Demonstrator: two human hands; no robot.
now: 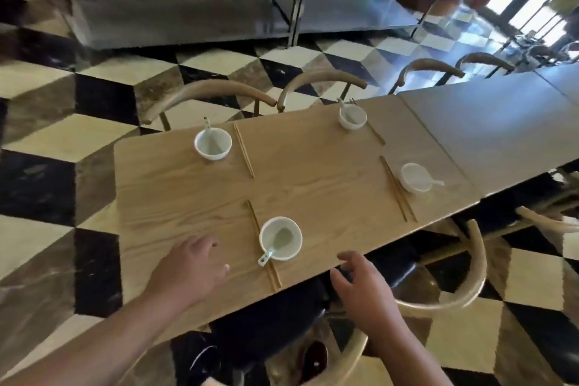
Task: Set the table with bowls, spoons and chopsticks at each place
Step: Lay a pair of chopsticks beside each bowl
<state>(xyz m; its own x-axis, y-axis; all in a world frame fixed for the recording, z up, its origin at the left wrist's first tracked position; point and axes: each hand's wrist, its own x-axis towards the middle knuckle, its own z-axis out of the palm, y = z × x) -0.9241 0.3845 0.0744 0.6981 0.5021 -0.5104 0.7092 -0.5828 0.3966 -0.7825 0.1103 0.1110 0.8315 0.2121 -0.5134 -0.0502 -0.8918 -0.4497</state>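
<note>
Several white bowls stand on the wooden table (pixel 313 172), each with a spoon inside and a pair of chopsticks beside it. The nearest bowl (pixel 280 238) has chopsticks (pixel 261 241) along its left side. Other bowls sit at the far left (pixel 213 144), far right (pixel 352 116) and near right (pixel 415 177). My left hand (pixel 191 266) hovers over the table left of the nearest bowl, fingers relaxed, holding nothing. Just past the table's near edge, to the right of that bowl, my right hand (pixel 360 285) is empty with its fingers spread.
Curved wooden chairs (pixel 213 91) line the far side, and another chair (pixel 470 260) stands at the near right. A second grey-looking table (pixel 501 122) adjoins on the right. Steel shelving (pixel 219 3) runs along the back over a checkered floor.
</note>
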